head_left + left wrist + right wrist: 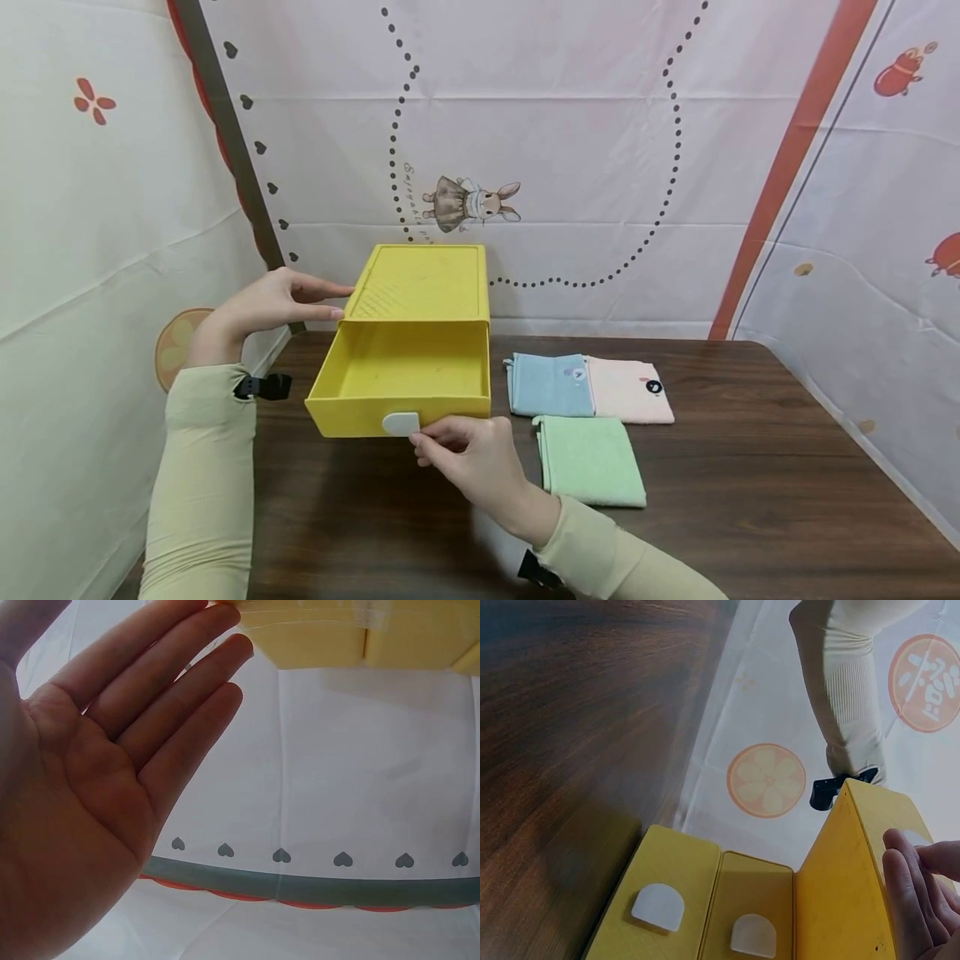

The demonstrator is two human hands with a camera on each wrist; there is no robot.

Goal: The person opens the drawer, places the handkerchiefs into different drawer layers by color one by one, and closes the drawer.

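A yellow drawer cabinet (420, 283) stands at the back of the table with its top drawer (352, 417) pulled well out toward me. My right hand (483, 467) pinches the white tab handle (399, 423) on that drawer's front, thumb and fingers at the tab's right edge. Against the cabinet's left side rests my left hand (270, 304), its fingers (180, 664) extended and fingertips at the yellow wall. Below the pulled-out drawer, the right wrist view shows two closed drawers (667, 859), each with a white tab (754, 935).
Right of the cabinet lie a folded blue towel (547, 385), a pink towel (626, 390) beside it, and a green towel (591, 461) nearer me. Printed white curtains (585, 167) close in the dark wooden table (757, 467) at the back and sides.
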